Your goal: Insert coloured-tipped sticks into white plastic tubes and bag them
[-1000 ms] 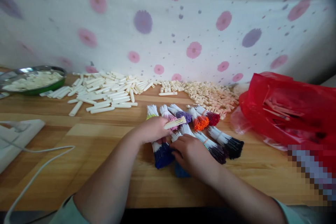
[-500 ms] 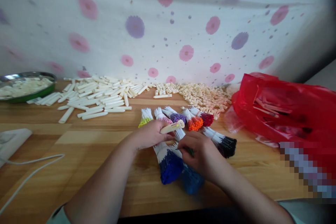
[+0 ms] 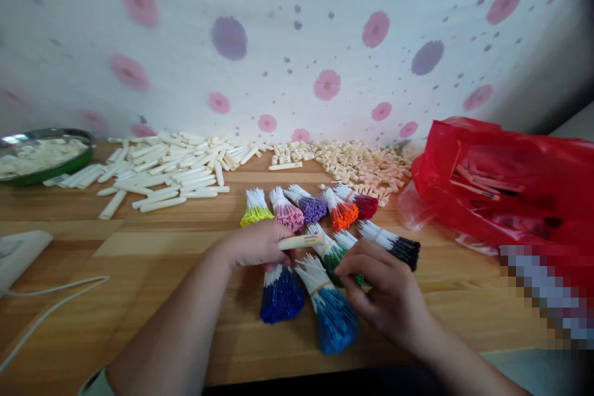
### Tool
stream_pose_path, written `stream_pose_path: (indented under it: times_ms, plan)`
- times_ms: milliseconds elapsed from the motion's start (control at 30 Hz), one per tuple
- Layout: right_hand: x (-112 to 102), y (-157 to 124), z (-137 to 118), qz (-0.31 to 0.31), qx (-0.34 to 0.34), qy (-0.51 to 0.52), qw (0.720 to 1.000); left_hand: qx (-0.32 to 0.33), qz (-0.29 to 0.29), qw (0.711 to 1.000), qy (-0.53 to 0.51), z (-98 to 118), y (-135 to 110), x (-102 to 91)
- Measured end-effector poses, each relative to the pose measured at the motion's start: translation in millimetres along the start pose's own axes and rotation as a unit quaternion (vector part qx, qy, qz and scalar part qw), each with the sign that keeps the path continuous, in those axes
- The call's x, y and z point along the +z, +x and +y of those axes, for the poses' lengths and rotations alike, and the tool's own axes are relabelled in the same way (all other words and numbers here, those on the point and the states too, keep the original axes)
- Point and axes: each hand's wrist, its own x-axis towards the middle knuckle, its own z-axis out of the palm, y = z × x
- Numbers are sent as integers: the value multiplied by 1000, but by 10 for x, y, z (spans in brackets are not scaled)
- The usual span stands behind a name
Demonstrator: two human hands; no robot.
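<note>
My left hand (image 3: 257, 244) is closed on a cream plastic tube (image 3: 301, 241), held level with its tip pointing right. My right hand (image 3: 380, 288) is pinched on a thin green-tipped stick (image 3: 357, 278), just right of the green bundle (image 3: 331, 250). In front of my hands lie a dark blue bundle (image 3: 279, 297) and a light blue bundle (image 3: 331, 315). Further back stand yellow (image 3: 255, 208), pink (image 3: 286, 210), purple (image 3: 309, 203), orange (image 3: 340, 210), dark red (image 3: 359, 201) and black (image 3: 394, 242) bundles.
On the wooden table (image 3: 153, 241) lie a heap of cream tubes (image 3: 171, 167) and a heap of small cream caps (image 3: 366, 167). A green-rimmed metal dish (image 3: 41, 154) sits far left, a white box with cable (image 3: 18, 250) near left, a red plastic bag (image 3: 505, 185) right.
My right hand has pulled back toward me and to the right, away from the bundles, with a green-tipped stick in its pinch. The green bundle now shows. My left hand keeps the tube.
</note>
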Motion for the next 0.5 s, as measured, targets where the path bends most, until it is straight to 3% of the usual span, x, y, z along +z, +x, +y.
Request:
stream_pose_path:
  times_ms: [200,267,333,500]
  plan:
    - [-225,235,44,-37,125,130,983,40,116,992,-37,66,-61,-29]
    - [-193,376,85,-57,167,190,966,92,149,981,-82,138,-61,70]
    - [-124,517,130,-69,197,233,950,132,146,973,-117,204,-49,186]
    - [45,726,248,-62,221,347,909,110,208,961,-147,239,-4,299]
